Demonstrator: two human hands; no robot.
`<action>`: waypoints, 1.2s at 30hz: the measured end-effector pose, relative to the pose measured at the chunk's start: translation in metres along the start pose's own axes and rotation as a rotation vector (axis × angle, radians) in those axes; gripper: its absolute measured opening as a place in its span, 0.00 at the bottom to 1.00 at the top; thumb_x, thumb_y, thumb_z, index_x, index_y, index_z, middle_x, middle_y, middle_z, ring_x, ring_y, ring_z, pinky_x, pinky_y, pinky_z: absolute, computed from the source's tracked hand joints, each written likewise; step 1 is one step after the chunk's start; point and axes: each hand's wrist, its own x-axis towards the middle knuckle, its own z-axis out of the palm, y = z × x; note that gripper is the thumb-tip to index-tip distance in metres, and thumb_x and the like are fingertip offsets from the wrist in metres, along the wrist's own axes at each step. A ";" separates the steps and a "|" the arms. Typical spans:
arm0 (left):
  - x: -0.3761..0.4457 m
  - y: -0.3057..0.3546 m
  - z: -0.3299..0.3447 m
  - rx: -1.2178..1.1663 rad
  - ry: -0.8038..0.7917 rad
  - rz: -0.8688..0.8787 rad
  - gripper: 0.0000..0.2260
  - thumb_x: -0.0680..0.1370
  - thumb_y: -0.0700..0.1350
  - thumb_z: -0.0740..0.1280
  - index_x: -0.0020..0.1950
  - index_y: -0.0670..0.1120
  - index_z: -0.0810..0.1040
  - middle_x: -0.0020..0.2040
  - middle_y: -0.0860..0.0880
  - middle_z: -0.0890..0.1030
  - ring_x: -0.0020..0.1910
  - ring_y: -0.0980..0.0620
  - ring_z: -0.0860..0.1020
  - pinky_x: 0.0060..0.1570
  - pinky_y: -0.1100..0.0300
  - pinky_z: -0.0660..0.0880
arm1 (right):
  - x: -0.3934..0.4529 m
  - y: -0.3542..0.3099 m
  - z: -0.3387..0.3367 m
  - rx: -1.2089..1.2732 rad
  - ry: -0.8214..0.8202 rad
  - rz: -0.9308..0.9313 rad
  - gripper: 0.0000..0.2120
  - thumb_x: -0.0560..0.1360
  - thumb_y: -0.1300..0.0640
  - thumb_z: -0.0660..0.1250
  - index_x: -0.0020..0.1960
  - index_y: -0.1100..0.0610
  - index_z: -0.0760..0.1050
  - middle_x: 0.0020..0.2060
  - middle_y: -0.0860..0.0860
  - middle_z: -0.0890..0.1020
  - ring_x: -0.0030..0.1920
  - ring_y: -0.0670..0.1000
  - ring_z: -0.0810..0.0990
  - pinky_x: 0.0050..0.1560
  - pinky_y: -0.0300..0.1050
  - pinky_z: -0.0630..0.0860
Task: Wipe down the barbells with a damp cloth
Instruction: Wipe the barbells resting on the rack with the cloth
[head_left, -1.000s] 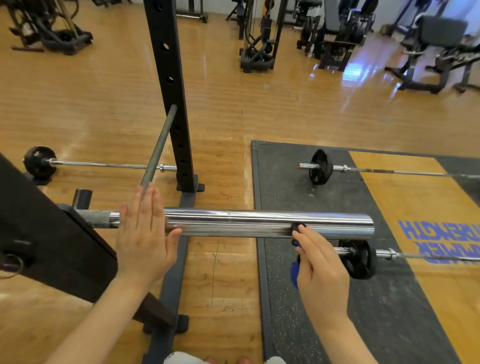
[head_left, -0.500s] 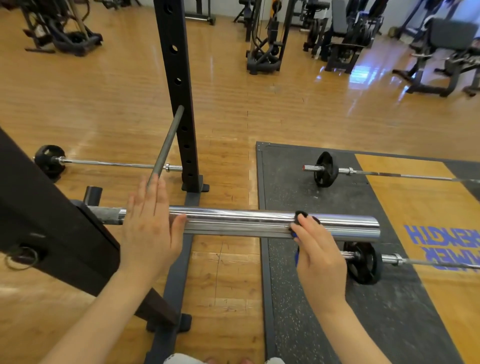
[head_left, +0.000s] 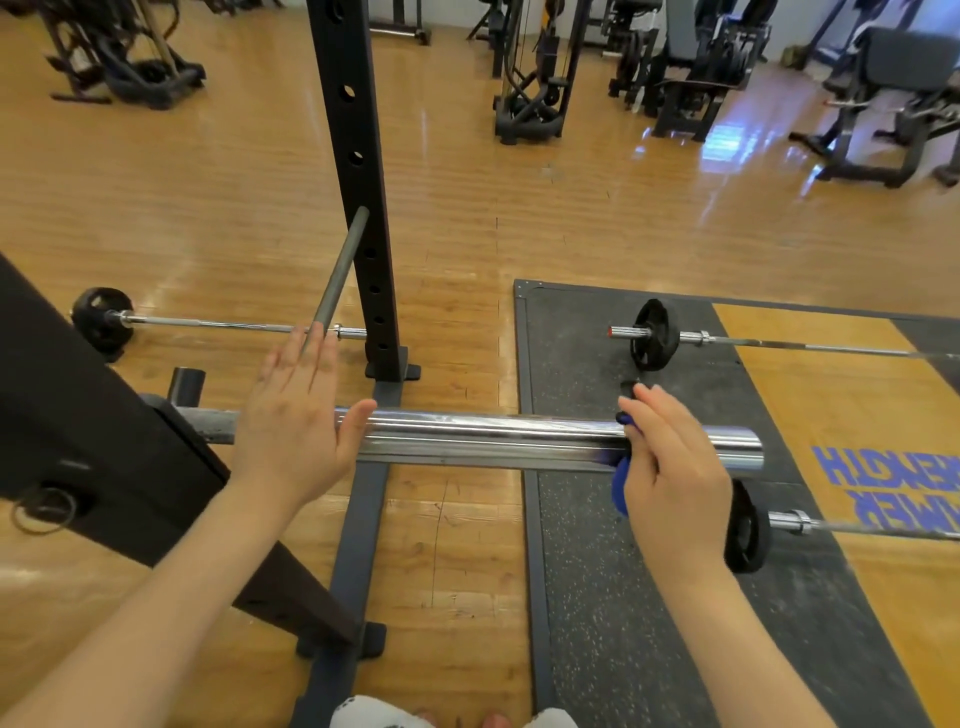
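**Bar sleeve, wipe under way**

Right hand (head_left: 675, 467): gripping a blue cloth (head_left: 619, 488), pressing it round the chrome bar (head_left: 493, 439) near the free end. Left hand (head_left: 296, 431): resting flat, fingers straight, thumb touching the bar at the rack end, clasping nothing.

Bar: lying level across the rack frame (head_left: 363, 499), right end overhanging the rubber mat (head_left: 597, 571).

Handling note, as judgement: wrapping the cloth fully round and sliding along the length, flat palm steadying against rolling; likely needing a turn of the bar for the underside.

Clearances: upright post (head_left: 358, 182) standing just beyond the bar near the flat palm; slanted grey rod (head_left: 337, 280) close past the fingertips. Open length running between both palms. Loaded barbells (head_left: 654, 340) lying on the floor beyond and below, apart from the stroke.
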 end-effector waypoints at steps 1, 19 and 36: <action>0.004 -0.001 -0.001 -0.001 -0.040 -0.009 0.38 0.81 0.62 0.40 0.73 0.31 0.60 0.72 0.33 0.64 0.73 0.39 0.59 0.72 0.51 0.48 | 0.001 0.000 0.005 -0.028 -0.030 0.006 0.16 0.77 0.60 0.56 0.53 0.65 0.81 0.53 0.59 0.82 0.57 0.57 0.79 0.63 0.38 0.66; -0.030 0.016 0.008 0.028 0.019 -0.081 0.32 0.82 0.57 0.46 0.71 0.30 0.63 0.70 0.32 0.67 0.71 0.35 0.63 0.72 0.47 0.53 | -0.033 -0.005 -0.007 0.035 -0.056 -0.015 0.16 0.76 0.62 0.57 0.57 0.64 0.79 0.55 0.54 0.81 0.59 0.50 0.75 0.66 0.38 0.67; -0.041 0.022 0.003 -0.010 0.045 -0.097 0.33 0.82 0.58 0.45 0.74 0.31 0.57 0.75 0.34 0.57 0.76 0.39 0.51 0.75 0.52 0.42 | -0.054 0.000 0.014 -0.021 -0.028 -0.168 0.16 0.82 0.61 0.55 0.53 0.65 0.81 0.53 0.57 0.82 0.60 0.54 0.76 0.57 0.52 0.74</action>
